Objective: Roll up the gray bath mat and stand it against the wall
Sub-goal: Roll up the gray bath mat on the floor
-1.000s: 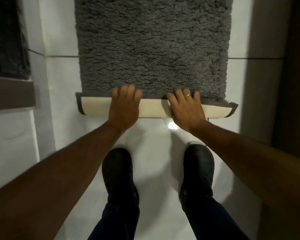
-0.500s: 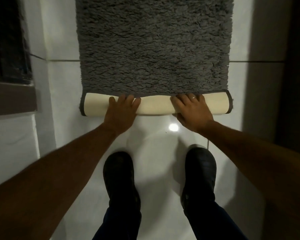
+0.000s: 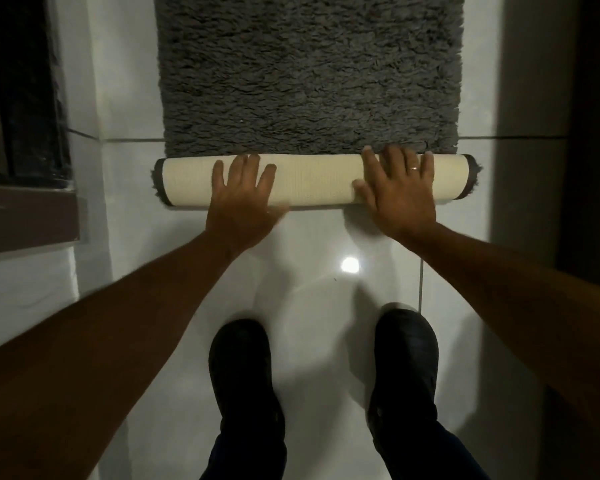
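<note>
Pressing flat on the cream-backed roll of the gray bath mat lying across the white tiled floor: left hand fingers spread open, right hand likewise splayed, ring visible.

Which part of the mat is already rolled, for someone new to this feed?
Find the gray bath mat on the white tile floor. At its near edge, under both flat hands, lies the roll: cream backing outward, unlike the shaggy gray pile beyond.
</note>
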Demonstrator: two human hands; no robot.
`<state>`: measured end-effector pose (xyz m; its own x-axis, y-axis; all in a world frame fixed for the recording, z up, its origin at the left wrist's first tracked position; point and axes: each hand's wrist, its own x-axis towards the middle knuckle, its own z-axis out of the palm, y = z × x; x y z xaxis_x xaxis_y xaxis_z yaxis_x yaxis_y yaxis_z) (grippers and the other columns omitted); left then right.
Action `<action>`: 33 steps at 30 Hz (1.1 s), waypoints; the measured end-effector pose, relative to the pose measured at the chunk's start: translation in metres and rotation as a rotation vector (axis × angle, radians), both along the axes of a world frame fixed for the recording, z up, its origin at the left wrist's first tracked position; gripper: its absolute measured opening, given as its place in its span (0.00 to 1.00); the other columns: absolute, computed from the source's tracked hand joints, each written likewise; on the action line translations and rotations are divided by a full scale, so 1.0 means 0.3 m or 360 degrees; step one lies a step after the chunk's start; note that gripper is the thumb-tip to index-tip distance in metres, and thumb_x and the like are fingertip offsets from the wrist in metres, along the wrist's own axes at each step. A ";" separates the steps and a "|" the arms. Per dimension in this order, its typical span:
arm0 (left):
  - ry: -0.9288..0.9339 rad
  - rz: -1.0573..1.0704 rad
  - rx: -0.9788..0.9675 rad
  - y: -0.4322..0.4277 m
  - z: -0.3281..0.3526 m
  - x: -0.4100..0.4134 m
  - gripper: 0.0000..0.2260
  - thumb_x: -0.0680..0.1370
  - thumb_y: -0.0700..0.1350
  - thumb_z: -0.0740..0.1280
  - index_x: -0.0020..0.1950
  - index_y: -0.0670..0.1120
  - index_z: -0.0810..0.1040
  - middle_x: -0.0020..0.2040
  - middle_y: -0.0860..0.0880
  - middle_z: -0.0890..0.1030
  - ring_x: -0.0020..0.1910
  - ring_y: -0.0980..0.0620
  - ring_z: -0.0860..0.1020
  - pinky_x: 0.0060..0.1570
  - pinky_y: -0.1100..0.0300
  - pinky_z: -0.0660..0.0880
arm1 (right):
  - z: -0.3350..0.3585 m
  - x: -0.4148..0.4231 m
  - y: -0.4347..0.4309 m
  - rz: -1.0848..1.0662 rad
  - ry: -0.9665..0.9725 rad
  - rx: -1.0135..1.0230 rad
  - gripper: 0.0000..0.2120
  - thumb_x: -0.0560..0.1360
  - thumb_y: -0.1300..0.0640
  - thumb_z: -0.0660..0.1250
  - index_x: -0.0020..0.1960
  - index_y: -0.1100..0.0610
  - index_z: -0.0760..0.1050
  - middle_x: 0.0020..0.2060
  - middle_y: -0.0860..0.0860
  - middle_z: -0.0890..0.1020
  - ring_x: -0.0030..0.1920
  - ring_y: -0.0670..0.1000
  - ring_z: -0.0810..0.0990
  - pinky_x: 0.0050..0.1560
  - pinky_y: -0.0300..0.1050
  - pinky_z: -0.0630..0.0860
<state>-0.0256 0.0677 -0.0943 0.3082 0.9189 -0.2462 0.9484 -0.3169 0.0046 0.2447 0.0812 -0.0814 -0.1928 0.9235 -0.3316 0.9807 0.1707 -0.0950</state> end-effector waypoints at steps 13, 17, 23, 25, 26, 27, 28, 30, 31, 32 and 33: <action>0.0032 -0.0041 -0.0429 -0.009 0.092 -0.007 0.19 0.77 0.46 0.66 0.67 0.47 0.72 0.59 0.41 0.81 0.56 0.39 0.78 0.59 0.42 0.72 | 0.081 0.045 0.005 0.0367 0.0028 -0.0413 0.23 0.74 0.46 0.67 0.67 0.53 0.70 0.57 0.58 0.81 0.58 0.61 0.79 0.65 0.62 0.67; -0.0147 -0.0018 -0.1098 -0.097 0.121 -0.031 0.23 0.78 0.50 0.66 0.71 0.47 0.67 0.67 0.41 0.75 0.64 0.41 0.74 0.65 0.49 0.70 | 0.103 0.040 -0.117 0.0292 0.0074 -0.0926 0.26 0.74 0.43 0.67 0.68 0.52 0.66 0.60 0.56 0.80 0.61 0.60 0.78 0.67 0.63 0.66; -0.0303 0.0303 -0.1476 -0.049 0.112 -0.035 0.29 0.76 0.46 0.71 0.74 0.47 0.64 0.70 0.41 0.71 0.67 0.41 0.71 0.67 0.47 0.69 | 0.119 0.025 -0.255 0.0444 -0.0039 -0.0310 0.26 0.70 0.49 0.70 0.64 0.59 0.69 0.64 0.62 0.75 0.59 0.65 0.74 0.58 0.63 0.72; -0.0216 0.0235 -0.0950 -0.034 0.120 -0.025 0.27 0.73 0.46 0.73 0.70 0.48 0.68 0.66 0.42 0.73 0.64 0.41 0.72 0.64 0.43 0.69 | 0.115 0.024 -0.259 0.0419 -0.0025 -0.0094 0.20 0.72 0.56 0.70 0.61 0.61 0.72 0.63 0.63 0.76 0.59 0.66 0.75 0.57 0.63 0.72; -0.0117 0.0146 -0.0611 -0.043 0.128 -0.020 0.22 0.73 0.46 0.73 0.65 0.47 0.71 0.61 0.42 0.75 0.60 0.41 0.73 0.60 0.44 0.70 | 0.116 0.024 -0.246 0.0327 -0.0054 -0.0083 0.20 0.72 0.58 0.70 0.62 0.61 0.73 0.64 0.63 0.76 0.60 0.66 0.74 0.58 0.63 0.70; -0.0041 0.0040 -0.0304 -0.056 0.135 -0.015 0.16 0.73 0.45 0.71 0.59 0.46 0.74 0.55 0.42 0.77 0.54 0.42 0.75 0.54 0.45 0.72 | 0.118 0.019 -0.222 0.0213 -0.0077 -0.0103 0.21 0.73 0.59 0.69 0.65 0.60 0.72 0.65 0.63 0.75 0.62 0.66 0.73 0.59 0.64 0.69; -0.0049 -0.0042 -0.0096 -0.078 0.139 -0.011 0.10 0.75 0.44 0.68 0.55 0.45 0.75 0.50 0.43 0.77 0.49 0.43 0.75 0.49 0.47 0.72 | 0.120 0.014 -0.201 0.0113 -0.0100 -0.0161 0.23 0.74 0.58 0.69 0.67 0.60 0.71 0.66 0.62 0.74 0.64 0.66 0.71 0.60 0.64 0.67; -0.0135 -0.0102 -0.0091 -0.132 0.131 0.003 0.13 0.77 0.52 0.64 0.54 0.44 0.75 0.50 0.43 0.77 0.49 0.42 0.74 0.48 0.48 0.71 | 0.113 0.003 -0.168 0.0040 -0.0125 -0.0257 0.24 0.76 0.56 0.67 0.70 0.58 0.69 0.66 0.60 0.74 0.66 0.64 0.70 0.62 0.63 0.66; -0.0116 -0.0083 -0.0199 -0.158 0.121 0.012 0.21 0.76 0.58 0.64 0.58 0.43 0.74 0.54 0.41 0.77 0.52 0.41 0.74 0.51 0.46 0.70 | 0.106 0.002 -0.157 0.0019 -0.0107 -0.0256 0.22 0.77 0.55 0.66 0.70 0.58 0.69 0.66 0.60 0.75 0.66 0.63 0.70 0.63 0.62 0.66; -0.0031 -0.0082 -0.0296 -0.179 0.109 0.020 0.30 0.74 0.64 0.65 0.64 0.41 0.70 0.60 0.39 0.75 0.58 0.39 0.72 0.57 0.43 0.69 | 0.101 0.002 -0.146 -0.0015 -0.0056 -0.0223 0.21 0.79 0.52 0.63 0.70 0.58 0.69 0.66 0.59 0.75 0.66 0.62 0.70 0.64 0.62 0.65; 0.0099 -0.0094 -0.0385 -0.200 0.099 0.026 0.39 0.71 0.66 0.67 0.71 0.40 0.64 0.67 0.38 0.70 0.66 0.37 0.68 0.65 0.40 0.65 | 0.098 0.002 -0.140 -0.0054 0.0016 -0.0194 0.23 0.80 0.47 0.61 0.71 0.58 0.68 0.66 0.59 0.76 0.67 0.62 0.71 0.66 0.62 0.64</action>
